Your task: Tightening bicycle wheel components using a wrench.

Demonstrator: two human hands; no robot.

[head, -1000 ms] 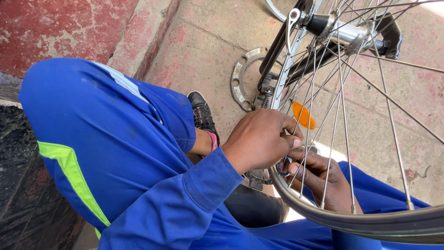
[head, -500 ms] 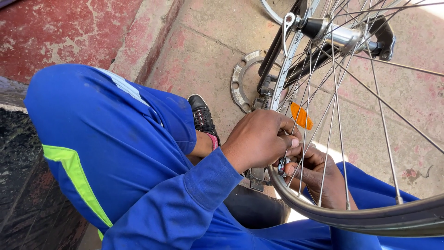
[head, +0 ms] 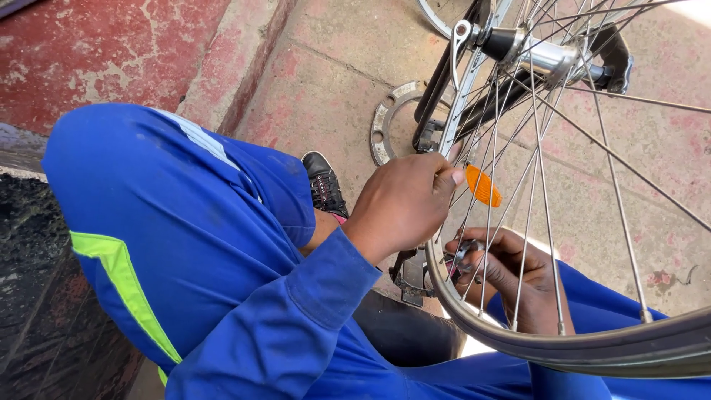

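A bicycle wheel with a silver rim (head: 563, 344) and thin spokes (head: 541, 170) stands in front of me, its hub (head: 544, 53) at the top. An orange reflector (head: 482, 185) is clipped among the spokes. My left hand (head: 404, 204) is closed at the spokes right beside the reflector, thumb tip nearly touching it. My right hand (head: 515, 278) sits behind the spokes, just inside the rim, its fingers pinched on a small metal part (head: 461, 255). What the left fingers pinch is hidden.
My knee in blue work trousers (head: 170, 215) with a green stripe fills the left. A black shoe (head: 324, 181) rests on the concrete paving. A flat metal ring with notches (head: 385, 118) lies on the ground beside the bicycle frame (head: 437, 89). A red kerb runs at top left.
My left hand has shifted slightly up and to the left along the spokes, closer to the reflector. The right hand stays in place behind the spokes.
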